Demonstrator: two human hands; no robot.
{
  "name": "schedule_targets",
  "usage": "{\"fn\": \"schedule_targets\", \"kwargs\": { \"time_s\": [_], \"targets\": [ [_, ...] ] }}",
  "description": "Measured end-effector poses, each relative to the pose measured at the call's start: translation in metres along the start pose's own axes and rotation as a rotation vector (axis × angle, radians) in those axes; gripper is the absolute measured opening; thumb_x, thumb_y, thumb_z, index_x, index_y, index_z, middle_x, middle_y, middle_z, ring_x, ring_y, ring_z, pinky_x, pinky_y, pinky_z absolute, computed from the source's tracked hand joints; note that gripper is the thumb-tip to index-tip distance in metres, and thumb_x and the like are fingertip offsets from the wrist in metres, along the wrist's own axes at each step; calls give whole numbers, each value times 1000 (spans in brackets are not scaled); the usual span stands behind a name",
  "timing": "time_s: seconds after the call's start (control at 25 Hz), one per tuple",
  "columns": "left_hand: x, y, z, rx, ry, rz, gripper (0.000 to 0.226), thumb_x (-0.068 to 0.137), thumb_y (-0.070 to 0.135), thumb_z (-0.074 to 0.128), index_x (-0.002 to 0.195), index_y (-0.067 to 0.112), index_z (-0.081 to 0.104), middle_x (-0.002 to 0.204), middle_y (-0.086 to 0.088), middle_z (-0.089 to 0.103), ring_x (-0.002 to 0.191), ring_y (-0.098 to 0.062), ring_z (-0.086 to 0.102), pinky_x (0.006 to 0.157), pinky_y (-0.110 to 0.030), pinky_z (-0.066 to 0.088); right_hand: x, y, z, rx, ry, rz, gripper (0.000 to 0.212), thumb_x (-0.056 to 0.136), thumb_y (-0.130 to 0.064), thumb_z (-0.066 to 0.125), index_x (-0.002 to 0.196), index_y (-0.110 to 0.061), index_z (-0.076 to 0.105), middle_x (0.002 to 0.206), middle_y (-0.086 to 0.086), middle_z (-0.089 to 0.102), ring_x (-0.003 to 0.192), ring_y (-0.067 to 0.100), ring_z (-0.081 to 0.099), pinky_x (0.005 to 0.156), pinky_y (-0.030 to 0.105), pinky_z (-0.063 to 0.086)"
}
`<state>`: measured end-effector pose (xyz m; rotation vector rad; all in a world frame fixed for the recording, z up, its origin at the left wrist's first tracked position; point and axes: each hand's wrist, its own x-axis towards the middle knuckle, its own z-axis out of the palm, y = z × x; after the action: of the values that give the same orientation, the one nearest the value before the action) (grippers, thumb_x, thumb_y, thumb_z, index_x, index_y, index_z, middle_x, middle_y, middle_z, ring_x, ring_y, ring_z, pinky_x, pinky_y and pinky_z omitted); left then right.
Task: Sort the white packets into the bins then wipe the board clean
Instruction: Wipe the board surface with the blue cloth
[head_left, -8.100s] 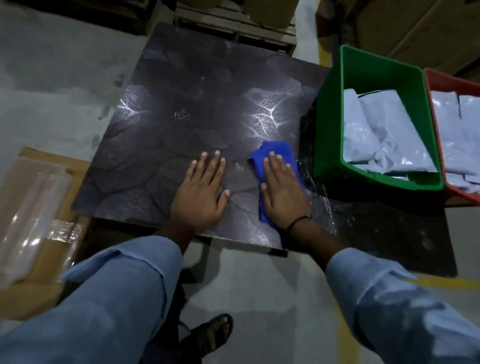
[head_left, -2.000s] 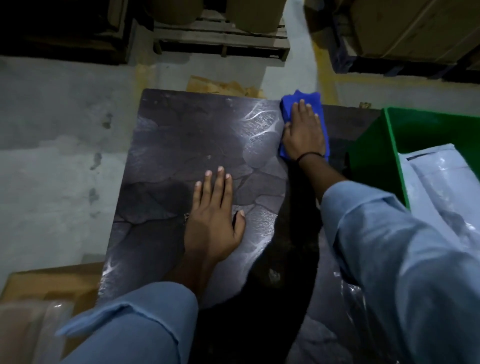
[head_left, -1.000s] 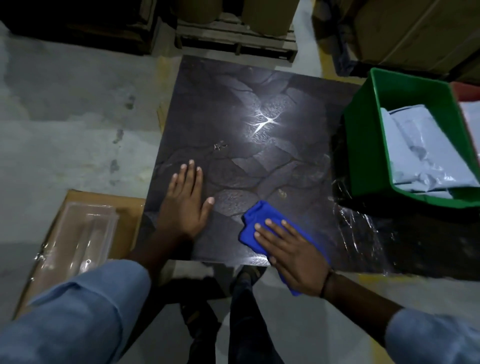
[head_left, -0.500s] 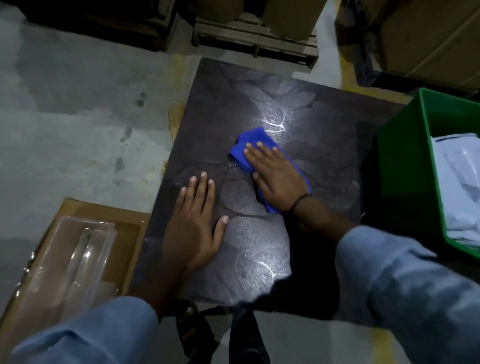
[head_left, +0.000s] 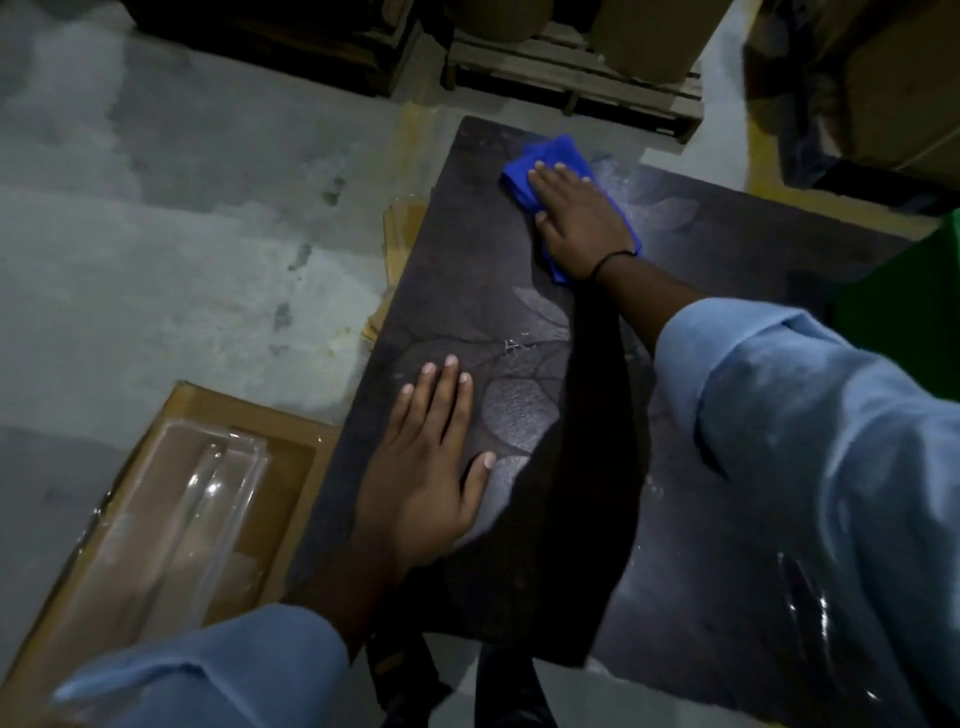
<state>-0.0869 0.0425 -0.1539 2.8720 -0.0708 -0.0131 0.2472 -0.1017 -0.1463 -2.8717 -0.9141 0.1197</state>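
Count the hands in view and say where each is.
2. The left hand lies flat on the board, near side; the right hand presses the blue cloth at its far corner.

The right hand (head_left: 582, 218) covers most of the blue cloth (head_left: 550, 156); only its edges show around the hand. Right of that hand, the green bin (head_left: 924, 312) is cut off by the frame edge, its inside unseen. The right sleeve (head_left: 805, 441) hides part of the board (head_left: 467, 260). Just beyond the left hand (head_left: 426, 467), a pale mark (head_left: 517, 345) is too small to read.
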Motion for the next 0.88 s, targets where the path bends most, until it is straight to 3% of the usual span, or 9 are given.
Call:
{"fn": "schedule_targets", "kwargs": {
  "time_s": [0.24,0.48,0.68,0.88],
  "targets": [
    [-1,0,1,13,13,-15,77,101,51,36,160,6,16,170,-14,7,158,-29,3,126,-48,13,-165,-79,7,22,-28,-247,58,98,-28,37,153,-14,30,161,4,27,150,25,20,122,46,16],
    [-9,0,-10,-31,-74,6,76,100,47,39,158,2,23,168,-17,13,157,-32,9,126,-49,15,-275,-145,10,36,-24,-122,59,98,-27,40,154,-13,28,163,2,21,152,21,11,120,49,19],
    [-26,-11,-13,-49,-49,29,76,102,49,37,159,3,19,169,-14,10,157,-29,4,127,-47,14,-279,-156,12,-11,-31,-93,60,100,-30,37,156,-15,21,164,0,14,152,18,3,122,47,15],
    [-22,-12,-9,-76,-38,26,76,102,49,37,161,5,15,170,-12,4,158,-28,1,126,-48,16,-181,-117,14,16,39,-75,58,98,-32,36,153,-17,30,162,0,23,151,19,12,122,46,16]
  ]
}}
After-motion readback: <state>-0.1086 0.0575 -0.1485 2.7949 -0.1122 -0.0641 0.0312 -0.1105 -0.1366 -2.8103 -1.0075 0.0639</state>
